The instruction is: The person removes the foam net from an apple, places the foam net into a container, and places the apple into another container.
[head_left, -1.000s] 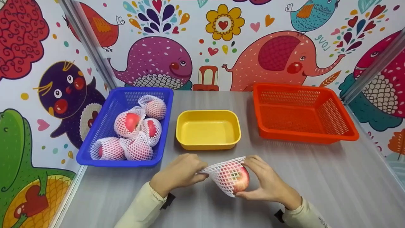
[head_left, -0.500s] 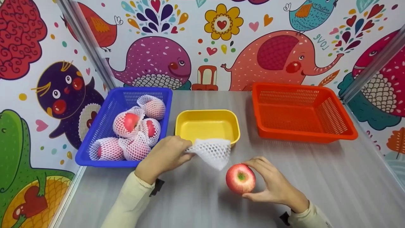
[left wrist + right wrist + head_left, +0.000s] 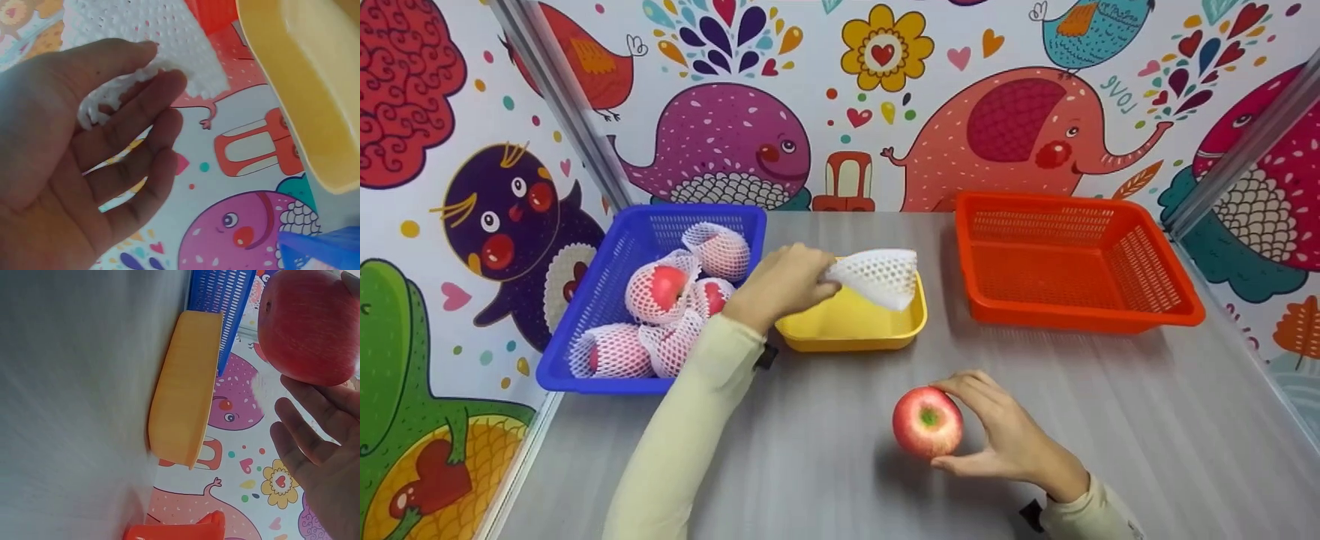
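Note:
Over the yellow tray [image 3: 851, 343], my left hand [image 3: 787, 281] pinches one end of a white foam net sleeve [image 3: 885, 276]. The left wrist view shows the net [image 3: 140, 34] between thumb and forefinger, the other fingers loosely bent. My right hand [image 3: 1009, 435] holds a bare red apple [image 3: 928, 422] between thumb and fingers above the grey table. In the right wrist view the apple [image 3: 309, 326] is plainly off the tabletop. Several apples in white foam nets [image 3: 660, 292] lie in the blue basket [image 3: 585, 385] at the left, partly covered by my left arm.
An orange-red basket [image 3: 1080, 277] stands at the back right of the grey table [image 3: 810, 465]. Cartoon-printed walls [image 3: 855, 97] with metal corner posts close off the back and sides.
The foam net has come off the apple. My left hand has carried it forward over the yellow tray. My right hand keeps the apple in nearly the same place.

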`<state>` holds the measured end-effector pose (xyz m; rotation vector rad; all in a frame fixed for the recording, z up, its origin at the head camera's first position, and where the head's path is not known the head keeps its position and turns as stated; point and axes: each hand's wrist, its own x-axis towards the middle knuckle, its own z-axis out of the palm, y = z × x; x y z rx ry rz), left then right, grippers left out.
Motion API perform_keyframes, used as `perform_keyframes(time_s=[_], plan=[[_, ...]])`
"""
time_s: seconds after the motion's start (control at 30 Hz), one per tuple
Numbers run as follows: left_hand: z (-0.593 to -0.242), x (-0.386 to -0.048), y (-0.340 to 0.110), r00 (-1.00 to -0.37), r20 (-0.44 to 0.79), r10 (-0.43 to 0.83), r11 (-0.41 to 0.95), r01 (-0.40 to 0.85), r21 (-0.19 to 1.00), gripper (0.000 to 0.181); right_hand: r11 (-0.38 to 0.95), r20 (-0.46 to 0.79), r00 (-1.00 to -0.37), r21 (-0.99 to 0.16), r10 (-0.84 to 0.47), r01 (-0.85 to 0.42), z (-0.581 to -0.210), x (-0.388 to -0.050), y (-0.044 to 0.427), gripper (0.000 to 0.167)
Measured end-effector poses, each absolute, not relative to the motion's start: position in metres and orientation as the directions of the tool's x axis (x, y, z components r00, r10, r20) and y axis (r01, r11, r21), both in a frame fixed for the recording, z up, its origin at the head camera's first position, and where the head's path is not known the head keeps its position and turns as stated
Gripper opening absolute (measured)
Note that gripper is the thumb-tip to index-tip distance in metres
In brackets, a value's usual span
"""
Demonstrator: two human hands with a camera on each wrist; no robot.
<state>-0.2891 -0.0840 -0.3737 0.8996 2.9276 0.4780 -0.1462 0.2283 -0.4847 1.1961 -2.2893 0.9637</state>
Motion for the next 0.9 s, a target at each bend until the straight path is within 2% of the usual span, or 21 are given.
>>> perform_keyframes(time_s=[0.17,0.43,0.63,0.9], plan=[[-0.381,-0.322,-0.072,-0.857,-0.047,0.513,0.821,0.474,0.319,0.021,0.413,0.598,-0.575,-0.401,-0.558,-0.817,-0.485,-0.144,0.232,0.085],[-0.422,-0.353,-0.057,-0.865,-0.166,0.473,0.849,0.397,0.350,0.021,0.428,0.583,-0.601,-0.422,-0.546,-0.799,-0.487,-0.142,0.238,0.085],[-0.436,-0.360,-0.053,-0.871,-0.191,0.453,0.868,0.382,0.317,0.030,0.438,0.577,-0.609,-0.424,-0.544,-0.793,-0.486,-0.141,0.240,0.084],[-0.431,-0.352,-0.054,-0.887,-0.226,0.401,0.902,0.339,0.268,0.032,0.431,0.606,-0.593,-0.409,-0.531,-0.804,-0.488,-0.141,0.240,0.083]])
